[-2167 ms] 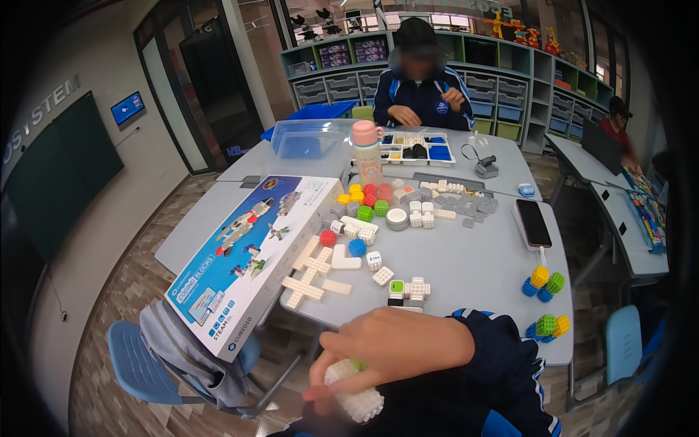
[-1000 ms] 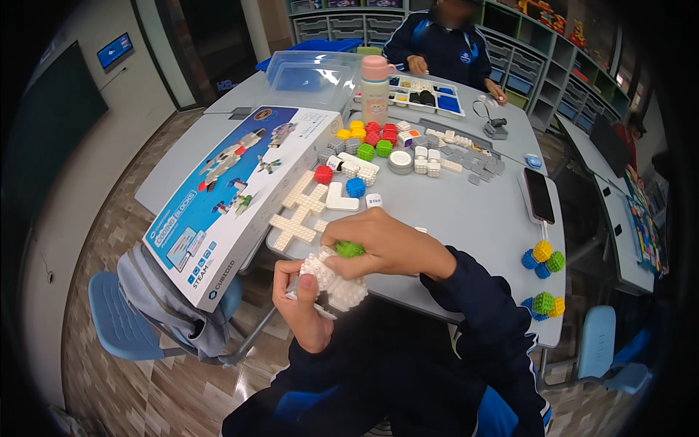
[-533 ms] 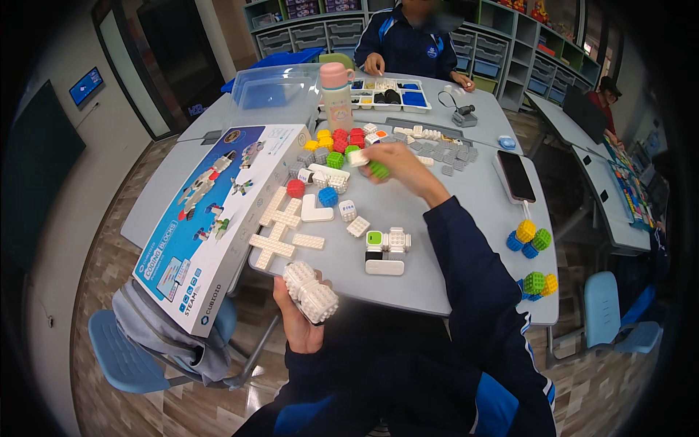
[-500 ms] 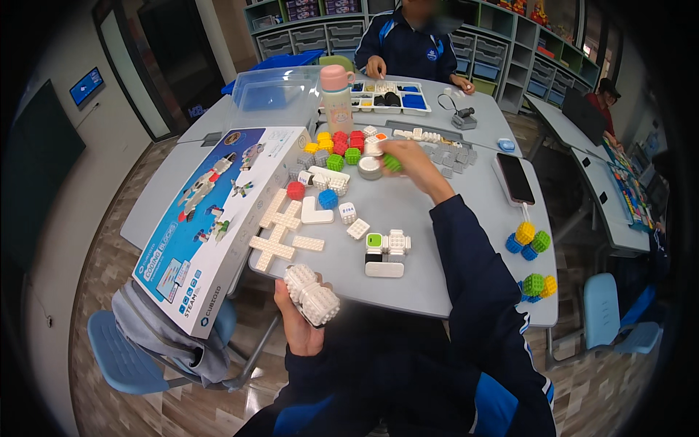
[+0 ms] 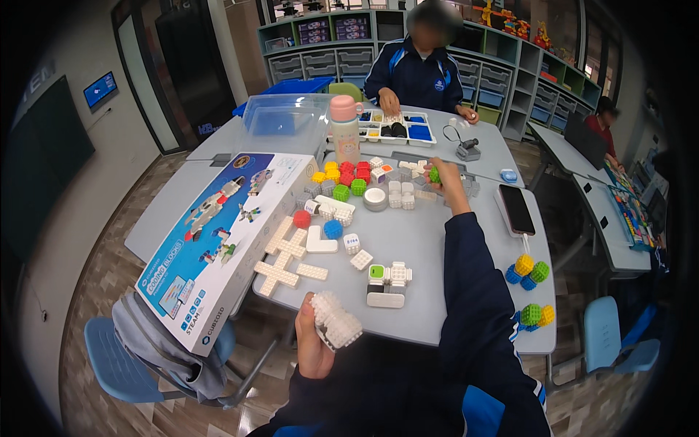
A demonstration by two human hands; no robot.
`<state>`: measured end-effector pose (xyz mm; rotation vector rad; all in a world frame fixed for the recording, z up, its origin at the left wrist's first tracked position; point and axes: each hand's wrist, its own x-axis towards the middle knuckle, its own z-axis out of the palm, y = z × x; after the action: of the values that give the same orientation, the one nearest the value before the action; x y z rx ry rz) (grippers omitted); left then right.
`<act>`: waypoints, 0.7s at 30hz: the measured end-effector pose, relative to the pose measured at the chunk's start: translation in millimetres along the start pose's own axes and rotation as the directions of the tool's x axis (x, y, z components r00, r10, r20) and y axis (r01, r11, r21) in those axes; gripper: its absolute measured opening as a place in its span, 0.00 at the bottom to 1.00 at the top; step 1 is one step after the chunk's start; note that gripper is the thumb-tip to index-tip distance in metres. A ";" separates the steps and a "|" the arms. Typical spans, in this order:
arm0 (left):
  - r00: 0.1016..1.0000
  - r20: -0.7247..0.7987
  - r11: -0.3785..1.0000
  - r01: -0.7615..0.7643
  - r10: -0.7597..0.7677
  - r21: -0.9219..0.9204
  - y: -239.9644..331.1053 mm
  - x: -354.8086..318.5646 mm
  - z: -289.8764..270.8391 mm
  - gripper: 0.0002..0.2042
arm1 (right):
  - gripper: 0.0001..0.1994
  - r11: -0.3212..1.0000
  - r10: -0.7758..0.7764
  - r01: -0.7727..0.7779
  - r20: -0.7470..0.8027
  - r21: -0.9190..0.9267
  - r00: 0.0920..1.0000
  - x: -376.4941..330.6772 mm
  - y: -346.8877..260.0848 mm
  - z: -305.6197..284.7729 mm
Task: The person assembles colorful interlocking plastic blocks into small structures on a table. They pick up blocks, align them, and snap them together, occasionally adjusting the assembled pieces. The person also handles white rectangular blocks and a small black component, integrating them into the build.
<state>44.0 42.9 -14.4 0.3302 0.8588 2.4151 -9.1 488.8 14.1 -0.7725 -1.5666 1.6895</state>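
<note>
Since half a second ago the right hand (image 5: 445, 183) has pinched a green studded ball (image 5: 435, 174) among the loose white blocks (image 5: 402, 195) at twelve o'clock. Bring it back slowly; the left hand (image 5: 313, 342), fingers clamped, should steady the white block cluster (image 5: 336, 321) at six.

A large flat cardboard box (image 5: 218, 244) with printed pictures is laid overhanging the grey table (image 5: 429, 240). A pink drinking bottle (image 5: 345, 130) is stood upright beside a clear plastic bin (image 5: 280, 124), and a black phone (image 5: 516, 209) is laid flat.
</note>
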 end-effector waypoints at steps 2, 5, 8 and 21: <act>0.999 0.010 0.986 -0.050 0.049 0.157 -0.6 -3.2 9.7 0.18 | 0.20 0.996 -0.039 0.048 0.118 -0.072 0.992 -24.9 -31.4 3.7; 0.998 0.030 0.982 -0.065 0.061 0.176 0.2 -0.2 22.9 0.15 | 0.18 0.966 -0.092 0.164 0.327 -0.199 0.940 -74.4 -93.4 13.9; 0.994 0.072 0.989 -0.093 0.085 0.116 -1.0 5.0 31.6 0.12 | 0.18 0.897 -0.118 0.341 0.590 -0.282 0.799 -140.4 -144.9 29.9; 0.965 0.079 0.952 -0.258 0.248 0.166 7.3 8.2 33.7 0.17 | 0.28 0.425 0.264 0.818 0.917 -0.388 0.298 -251.8 -150.1 90.4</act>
<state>47.6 59.9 16.4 0.6077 1.0619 2.5528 77.9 235.4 163.6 0.4376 -3.2684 0.7097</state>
